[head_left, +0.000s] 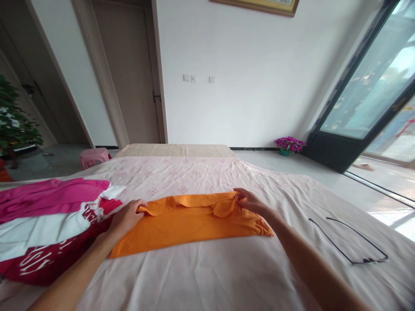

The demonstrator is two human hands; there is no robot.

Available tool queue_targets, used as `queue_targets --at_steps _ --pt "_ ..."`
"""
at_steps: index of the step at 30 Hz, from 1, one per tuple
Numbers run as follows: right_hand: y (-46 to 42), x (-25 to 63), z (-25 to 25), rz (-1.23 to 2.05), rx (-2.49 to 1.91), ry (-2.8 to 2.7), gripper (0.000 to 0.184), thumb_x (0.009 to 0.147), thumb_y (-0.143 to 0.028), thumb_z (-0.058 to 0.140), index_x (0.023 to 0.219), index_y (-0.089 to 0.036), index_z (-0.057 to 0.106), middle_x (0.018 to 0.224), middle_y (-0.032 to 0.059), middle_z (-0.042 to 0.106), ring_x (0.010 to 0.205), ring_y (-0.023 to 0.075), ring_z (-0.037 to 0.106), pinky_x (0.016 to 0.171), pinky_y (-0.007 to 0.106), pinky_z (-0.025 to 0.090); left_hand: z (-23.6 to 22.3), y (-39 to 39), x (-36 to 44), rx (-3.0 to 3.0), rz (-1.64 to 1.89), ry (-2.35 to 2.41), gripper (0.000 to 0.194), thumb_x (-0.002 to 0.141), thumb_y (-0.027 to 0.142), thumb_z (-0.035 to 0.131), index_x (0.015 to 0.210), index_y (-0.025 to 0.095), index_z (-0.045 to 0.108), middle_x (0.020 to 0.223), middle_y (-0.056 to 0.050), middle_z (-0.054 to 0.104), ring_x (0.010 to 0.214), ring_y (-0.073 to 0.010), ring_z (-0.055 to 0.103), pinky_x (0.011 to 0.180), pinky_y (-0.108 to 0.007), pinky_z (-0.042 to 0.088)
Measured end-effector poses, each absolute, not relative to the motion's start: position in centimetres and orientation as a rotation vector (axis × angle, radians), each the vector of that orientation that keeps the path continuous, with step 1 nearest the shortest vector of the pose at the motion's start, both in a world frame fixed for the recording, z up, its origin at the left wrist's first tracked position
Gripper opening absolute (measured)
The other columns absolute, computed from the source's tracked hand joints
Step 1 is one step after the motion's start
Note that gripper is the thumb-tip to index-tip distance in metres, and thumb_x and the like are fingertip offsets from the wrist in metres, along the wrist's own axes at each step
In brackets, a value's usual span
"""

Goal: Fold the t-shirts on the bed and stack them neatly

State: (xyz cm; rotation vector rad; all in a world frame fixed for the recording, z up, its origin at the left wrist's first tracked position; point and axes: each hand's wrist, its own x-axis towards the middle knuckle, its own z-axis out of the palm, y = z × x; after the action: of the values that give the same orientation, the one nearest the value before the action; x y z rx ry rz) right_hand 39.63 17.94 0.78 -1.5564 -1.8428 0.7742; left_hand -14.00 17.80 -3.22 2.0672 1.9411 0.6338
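Observation:
An orange shirt (191, 222) lies folded into a long strip across the bed, its far edge turned over towards me. What looks like a sleeve is tucked in near its right end. My left hand (131, 212) pinches the far left corner of the cloth between thumb and fingers. At the far right corner, my right hand (248, 200) grips the edge, with some fingertips hidden behind the fabric. The near edge of the shirt rests flat on the sheet, and its right end is bunched in creases.
Pink, white and dark red clothes (55, 216) are piled at the left, beside my left forearm. Eyeglasses (366, 261) lie with temples unfolded at the right on the pale floral sheet (207, 276). Beyond the bed stand a pink stool (95, 158) and purple flowers (289, 144).

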Motion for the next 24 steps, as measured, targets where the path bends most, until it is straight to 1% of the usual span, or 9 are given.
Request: queue_targets --at_steps 2,3,5,7,10,15,20,22,24 --pt "17.5 39.0 0.6 0.575 -1.588 -1.973 0.063 0.065 -0.013 0.062 0.127 -0.026 0.062 0.105 0.0031 0.071 0.097 0.0213 0.065 0.087 0.034 0.052 -2.9 17.8 -13.6 2.058 0.64 1.975 0.019 0.079 0.026 0.053 0.094 0.025 0.063 0.104 -0.003 0.073 0.097 -0.0202 0.067 0.082 -0.026 0.047" --pt "17.5 38.7 0.6 0.493 -1.572 -2.034 0.057 0.067 -0.013 0.062 0.122 -0.027 0.065 0.104 0.0028 0.071 0.098 0.0212 0.064 0.089 0.034 0.051 -2.7 17.8 -13.6 2.027 0.651 1.994 0.018 0.08 0.028 0.051 0.093 0.024 0.063 0.101 -0.003 0.073 0.095 -0.0203 0.067 0.081 -0.026 0.047" --pt "17.5 38.2 0.6 0.425 -1.509 -2.107 0.033 0.071 -0.018 0.063 0.102 -0.025 0.072 0.098 0.0029 0.071 0.095 0.0209 0.064 0.089 0.034 0.05 -2.4 18.0 -13.9 1.937 0.712 2.007 0.02 0.081 0.03 0.049 0.094 0.024 0.063 0.097 -0.002 0.073 0.092 -0.0196 0.068 0.079 -0.025 0.047" --pt "17.3 38.3 0.9 0.504 -1.447 -2.025 0.014 0.077 -0.026 0.062 0.085 -0.022 0.071 0.09 0.0035 0.07 0.088 0.02 0.064 0.085 0.033 0.051 -2.3 18.0 -14.7 1.856 0.817 1.981 0.023 0.078 0.027 0.048 0.095 0.024 0.063 0.096 0.0 0.073 0.09 -0.0181 0.067 0.076 -0.023 0.047" --pt "16.7 39.4 1.3 0.751 -1.342 -1.634 0.019 0.081 -0.037 0.06 0.087 -0.02 0.066 0.084 0.0027 0.067 0.081 0.0183 0.063 0.078 0.032 0.054 -2.5 17.6 -15.9 1.828 0.892 1.919 0.025 0.074 0.024 0.048 0.092 0.023 0.064 0.095 0.001 0.073 0.089 -0.0175 0.067 0.076 -0.023 0.047" --pt "14.7 41.3 1.2 1.029 -1.315 -1.436 0.025 0.073 -0.041 0.067 0.083 -0.019 0.062 0.08 0.0018 0.065 0.079 0.0181 0.064 0.076 0.031 0.055 -3.1 16.5 -16.3 1.899 0.815 1.893 0.02 0.07 0.023 0.049 0.084 0.023 0.064 0.097 0.001 0.074 0.097 -0.019 0.067 0.087 -0.025 0.047" --pt "13.8 40.7 0.2 0.856 -1.445 -1.759 0.033 0.068 -0.03 0.066 0.098 -0.019 0.069 0.101 0.0053 0.071 0.09 0.023 0.065 0.079 0.033 0.053 -2.8 16.6 -15.8 1.911 0.75 1.944 0.022 0.07 0.024 0.051 0.086 0.024 0.065 0.098 0.001 0.074 0.095 -0.0194 0.067 0.086 -0.025 0.047" --pt "13.7 40.4 0.0 0.76 -1.486 -1.811 0.034 0.065 -0.028 0.068 0.098 -0.02 0.07 0.101 0.0044 0.071 0.092 0.0238 0.065 0.081 0.034 0.053 -2.6 16.7 -15.9 1.878 0.736 1.968 0.023 0.07 0.026 0.052 0.088 0.024 0.066 0.097 0.001 0.074 0.091 -0.0192 0.067 0.081 -0.025 0.047" --pt "13.6 40.6 0.1 0.774 -1.477 -1.747 0.031 0.067 -0.032 0.067 0.095 -0.02 0.069 0.092 0.0034 0.071 0.086 0.0225 0.065 0.077 0.033 0.053 -2.3 16.7 -16.2 1.838 0.751 1.973 0.024 0.072 0.027 0.051 0.091 0.023 0.065 0.094 0.001 0.074 0.087 -0.0189 0.068 0.077 -0.025 0.048"
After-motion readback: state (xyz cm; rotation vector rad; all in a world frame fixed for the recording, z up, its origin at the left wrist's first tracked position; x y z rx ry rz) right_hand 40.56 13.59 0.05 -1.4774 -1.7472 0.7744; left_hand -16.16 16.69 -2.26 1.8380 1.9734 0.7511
